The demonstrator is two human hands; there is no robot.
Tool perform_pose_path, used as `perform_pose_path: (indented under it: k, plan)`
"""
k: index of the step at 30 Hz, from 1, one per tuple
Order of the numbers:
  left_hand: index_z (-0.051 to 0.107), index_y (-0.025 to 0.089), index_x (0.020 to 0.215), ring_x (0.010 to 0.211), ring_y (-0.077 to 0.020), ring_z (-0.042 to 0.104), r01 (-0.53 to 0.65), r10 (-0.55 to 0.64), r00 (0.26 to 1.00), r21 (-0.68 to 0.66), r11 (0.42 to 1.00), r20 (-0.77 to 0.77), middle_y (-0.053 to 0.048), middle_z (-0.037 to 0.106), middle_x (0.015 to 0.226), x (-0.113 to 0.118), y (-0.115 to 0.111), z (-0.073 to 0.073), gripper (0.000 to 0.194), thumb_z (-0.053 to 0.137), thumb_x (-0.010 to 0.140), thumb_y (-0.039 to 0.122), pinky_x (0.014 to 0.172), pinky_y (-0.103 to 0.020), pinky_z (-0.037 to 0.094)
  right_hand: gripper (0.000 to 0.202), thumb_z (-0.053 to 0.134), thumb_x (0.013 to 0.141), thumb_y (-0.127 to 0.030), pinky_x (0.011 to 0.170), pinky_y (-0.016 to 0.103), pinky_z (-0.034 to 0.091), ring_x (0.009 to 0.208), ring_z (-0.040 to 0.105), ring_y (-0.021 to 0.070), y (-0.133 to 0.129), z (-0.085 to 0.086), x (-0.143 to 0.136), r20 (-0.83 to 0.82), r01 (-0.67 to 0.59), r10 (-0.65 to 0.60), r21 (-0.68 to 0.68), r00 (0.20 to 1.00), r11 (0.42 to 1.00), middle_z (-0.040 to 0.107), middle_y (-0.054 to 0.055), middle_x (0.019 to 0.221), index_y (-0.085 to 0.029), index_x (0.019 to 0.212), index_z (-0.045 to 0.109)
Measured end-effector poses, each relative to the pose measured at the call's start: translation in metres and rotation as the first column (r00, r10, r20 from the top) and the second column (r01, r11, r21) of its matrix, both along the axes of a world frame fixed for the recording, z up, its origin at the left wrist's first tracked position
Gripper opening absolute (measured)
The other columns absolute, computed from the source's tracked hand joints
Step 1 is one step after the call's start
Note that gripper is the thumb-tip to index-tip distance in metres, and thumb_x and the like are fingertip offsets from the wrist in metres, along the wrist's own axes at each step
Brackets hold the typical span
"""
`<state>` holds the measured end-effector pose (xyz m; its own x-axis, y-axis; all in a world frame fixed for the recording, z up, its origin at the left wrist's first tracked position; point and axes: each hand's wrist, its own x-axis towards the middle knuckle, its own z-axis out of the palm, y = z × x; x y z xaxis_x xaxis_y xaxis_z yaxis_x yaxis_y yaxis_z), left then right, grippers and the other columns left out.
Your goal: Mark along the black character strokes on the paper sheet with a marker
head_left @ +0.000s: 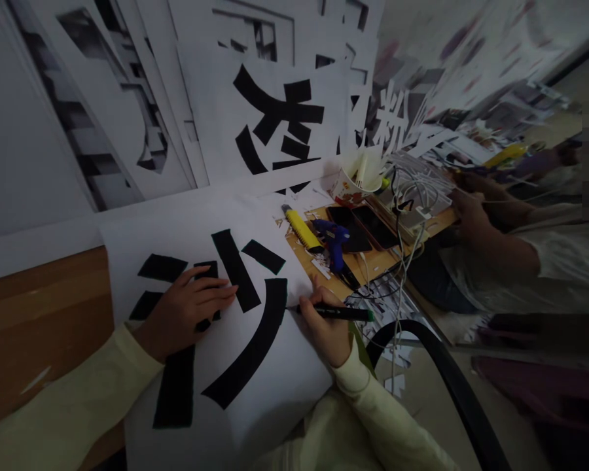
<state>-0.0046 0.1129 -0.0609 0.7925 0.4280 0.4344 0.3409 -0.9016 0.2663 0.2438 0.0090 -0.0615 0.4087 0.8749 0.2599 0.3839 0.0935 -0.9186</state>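
A large white sheet of paper [269,399] lies before me, bearing black character strokes, some with thin green edges. My left hand [189,304] rests flat on it, fingers stretched out over one black piece [207,269] and partly covering others. In my right hand [327,327] is a black marker with a green end [346,313]. The marker's tip is at the right edge of the long curved black stroke [252,353]. A straight stroke [235,269] and a short slanted one [264,256] lie above the curve.
Beyond the sheet lie a yellow utility knife [302,227], a blue glue gun [332,239], dark phones [353,229] and a paper cup [356,186]. Cut-out white boards [161,78] stand at the back. White cables [402,288] hang at the right, near another person's arm [500,235].
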Motion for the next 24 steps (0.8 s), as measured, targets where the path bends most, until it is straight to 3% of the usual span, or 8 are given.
perform_pose_path:
  k: [13, 24]
  plan:
    - [0.068, 0.026, 0.109, 0.108, -0.0163, 0.062, -0.001, 0.002, 1.0, 0.037, 0.999, -0.02, 0.002, 0.072, 0.11, -0.0004, -0.0007, 0.0007, 0.036, 0.051, 0.083, 0.007, 0.109, -0.041, 0.036, 0.034, 0.059, 0.08, -0.023, 0.111, 0.048, 0.039, 0.045, 0.034, 0.0092, -0.0044, 0.0028, 0.002, 0.034, -0.147, 0.148, -0.032, 0.988, 0.989, 0.041, -0.009, 0.048, -0.023, 0.052, 0.04]
    - [0.068, 0.025, 0.109, 0.109, -0.0173, 0.061, 0.0, 0.001, 0.999, 0.028, 1.0, -0.035, 0.001, 0.071, 0.112, -0.0002, -0.0012, 0.0016, 0.037, 0.051, 0.082, 0.007, 0.11, -0.041, 0.036, 0.032, 0.06, 0.076, -0.016, 0.12, 0.045, 0.027, 0.041, 0.033, 0.0062, -0.0068, 0.0048, 0.0006, 0.019, -0.29, 0.29, -0.009, 0.957, 0.957, 0.04, -0.011, 0.048, -0.022, 0.052, 0.039]
